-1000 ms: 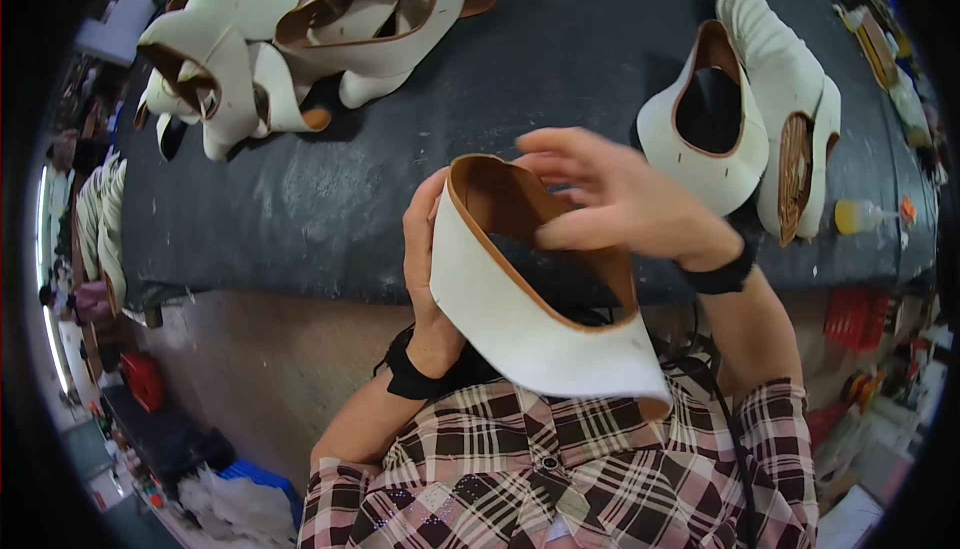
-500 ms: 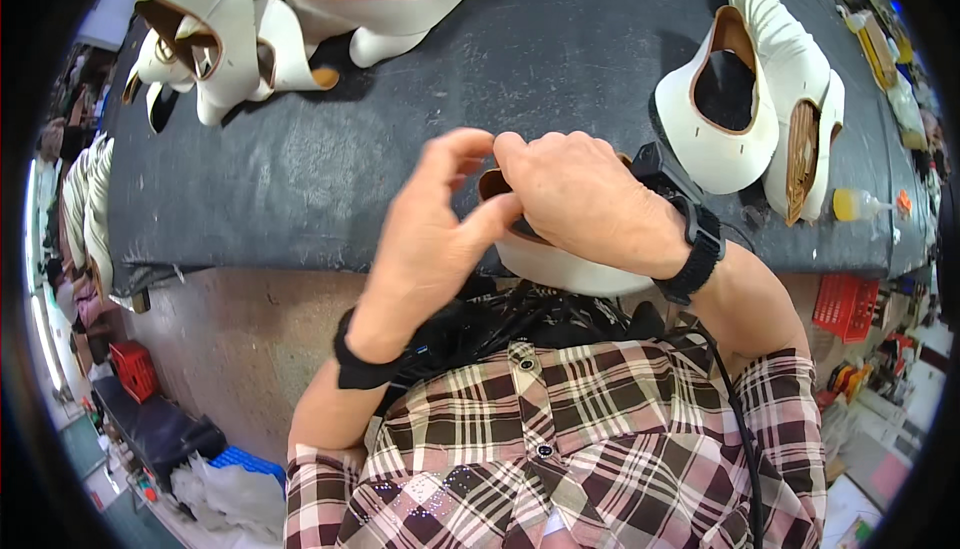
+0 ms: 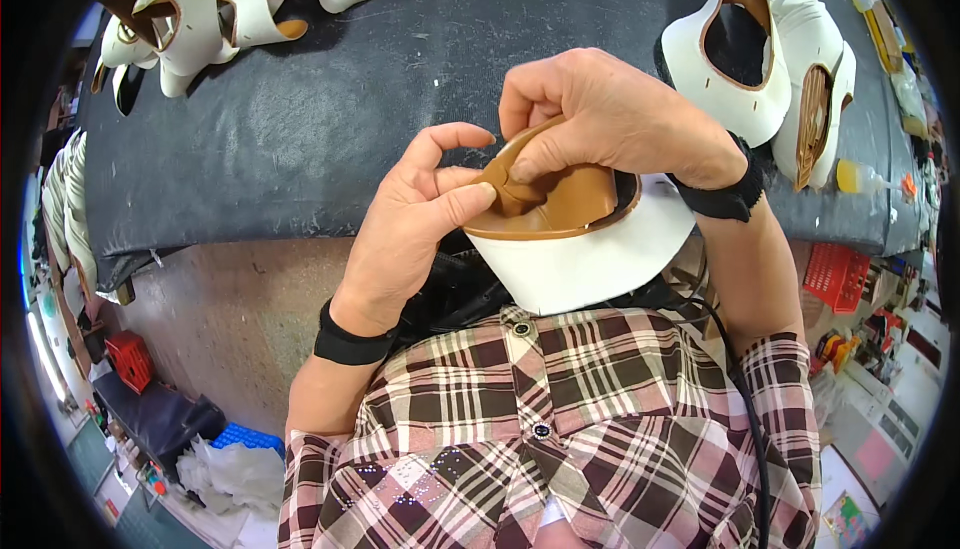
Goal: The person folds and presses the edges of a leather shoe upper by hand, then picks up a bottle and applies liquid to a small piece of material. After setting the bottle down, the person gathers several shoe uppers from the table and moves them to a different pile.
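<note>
Between my hands, close to my chest at the table's near edge, is a white shoe upper [image 3: 590, 267] with a tan lining turned up into view. My left hand [image 3: 415, 204] pinches the folded tan edge at its left side, thumb on the lining and index finger curved above. From the right, my right hand [image 3: 610, 114] grips the far edge, with the thumb pressed into the lining and the fingers bent behind it. The fingertips behind the edge are partly hidden. Black bands circle both my wrists.
The dark covered table [image 3: 330, 149] stretches ahead. A pile of white uppers [image 3: 195, 14] lies at the far left, with a stack of nested uppers [image 3: 800, 39] and a single upper [image 3: 740, 99] at right. A bottle of yellow liquid [image 3: 855, 177] lies near the right edge.
The upper has tilted so its tan lining faces up and more of its white side shows. My right hand has moved up and right, and its thumb now presses inside the lining.
</note>
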{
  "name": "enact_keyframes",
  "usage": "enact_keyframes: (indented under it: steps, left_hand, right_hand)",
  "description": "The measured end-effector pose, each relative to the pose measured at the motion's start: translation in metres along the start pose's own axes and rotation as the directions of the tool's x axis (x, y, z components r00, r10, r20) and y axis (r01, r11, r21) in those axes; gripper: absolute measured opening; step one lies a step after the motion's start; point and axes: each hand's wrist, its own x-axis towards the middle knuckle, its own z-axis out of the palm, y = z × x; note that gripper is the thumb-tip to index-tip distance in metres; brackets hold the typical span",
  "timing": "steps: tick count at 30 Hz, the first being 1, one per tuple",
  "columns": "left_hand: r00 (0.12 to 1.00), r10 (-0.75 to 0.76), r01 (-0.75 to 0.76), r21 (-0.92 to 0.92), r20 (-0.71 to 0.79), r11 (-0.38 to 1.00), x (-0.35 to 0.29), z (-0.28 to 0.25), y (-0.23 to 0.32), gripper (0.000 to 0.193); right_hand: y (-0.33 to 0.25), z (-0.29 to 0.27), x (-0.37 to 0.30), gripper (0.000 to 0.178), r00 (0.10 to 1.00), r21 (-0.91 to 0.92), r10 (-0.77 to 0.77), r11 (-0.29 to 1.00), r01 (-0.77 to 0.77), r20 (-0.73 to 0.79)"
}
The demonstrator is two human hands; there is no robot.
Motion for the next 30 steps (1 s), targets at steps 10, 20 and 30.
enact_keyframes:
  steps: [10,20,30]
  left_hand:
    - [0.998,0.044,-0.049,-0.095,-0.047,0.994,0.002,0.013,-0.002,0.035]
    - [0.972,0.039,-0.077,-0.155,-0.232,0.985,0.007,0.019,0.001,0.023]
    - [0.898,0.201,-0.273,-0.136,-0.392,0.952,0.007,0.021,0.0,0.021]
  right_hand:
    - [0.01,0.003,-0.007,0.019,0.966,0.049,-0.148,0.986,0.161,-0.214]
    - [-0.001,-0.006,-0.013,0.013,0.558,-0.796,-0.752,0.553,0.246,-0.35]
    - [-0.006,0.057,-0.02,0.007,0.821,-0.04,-0.083,0.997,0.073,-0.564]
